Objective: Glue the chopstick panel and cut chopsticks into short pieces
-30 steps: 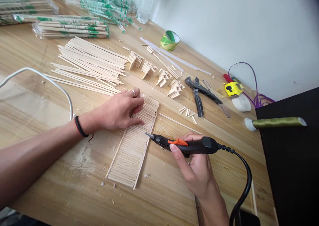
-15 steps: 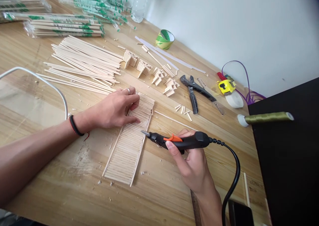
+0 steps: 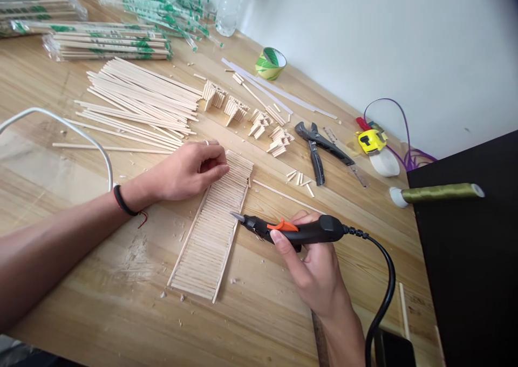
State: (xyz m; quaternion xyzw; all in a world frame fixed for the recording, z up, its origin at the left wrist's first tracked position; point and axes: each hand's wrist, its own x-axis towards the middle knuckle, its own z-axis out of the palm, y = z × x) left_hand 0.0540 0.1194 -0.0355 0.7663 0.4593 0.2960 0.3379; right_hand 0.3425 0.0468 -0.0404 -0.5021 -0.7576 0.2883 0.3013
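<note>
The stick panel (image 3: 204, 248) is lying flat on the desk (image 3: 133, 324), its long axis running away from the person and leaning a little to the right, its slats crossing between two long edge sticks. The left hand (image 3: 190, 170) is resting over the far part of the left long edge, so it is sitting nearer the panel than the right hand (image 3: 319, 275). Its fingers are curling inward, with the thumb closing toward the index finger; whether they are pinching anything is hidden from this angle. The panel is spreading out below and to the right of them.

From the other side, the right fingers are gripping the black corded tool (image 3: 305, 233), the thumb lying beside its orange trigger (image 3: 285, 225). The panel is lying to the left of these fingers, and the tool's metal tip (image 3: 237, 216) is pointing across the right long edge, roughly midway along it.

Farther out, loose sticks (image 3: 149, 100) are lying beyond the left hand, short-stick clusters (image 3: 236, 109) are standing past the panel's far end, and a black-handled cutter (image 3: 316, 164) is lying to their right.
</note>
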